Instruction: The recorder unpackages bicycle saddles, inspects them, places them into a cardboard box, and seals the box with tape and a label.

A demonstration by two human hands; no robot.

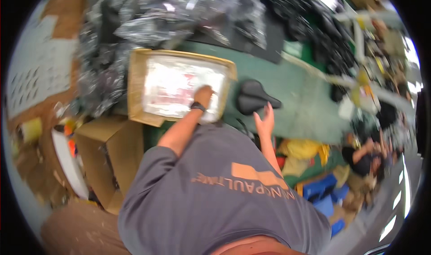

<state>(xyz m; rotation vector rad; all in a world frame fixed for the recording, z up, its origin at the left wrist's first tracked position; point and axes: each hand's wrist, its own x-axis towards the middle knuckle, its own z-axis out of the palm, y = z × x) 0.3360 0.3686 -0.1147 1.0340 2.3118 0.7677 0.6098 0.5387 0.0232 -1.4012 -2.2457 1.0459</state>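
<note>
My left hand [204,95], with a dark watch on the wrist, reaches into an open cardboard box [136,86]. Its fingers look curled against the clear plastic bags [168,82] with red print that fill the box; what they grip, if anything, is hidden. To the right of the box a black bicycle saddle [253,97] lies on the green work table [301,116], its narrow nose pointing right. Beside that nose is my right hand [266,120], open, thumb and fingers apart and holding nothing.
Black saddles in clear plastic wrap [179,15] are heaped along the far side of the table. A tall cardboard carton [110,151] stands at my left. Yellow bags [303,151] and blue boxes [321,187] lie at lower right. Another person [363,158] is farther right.
</note>
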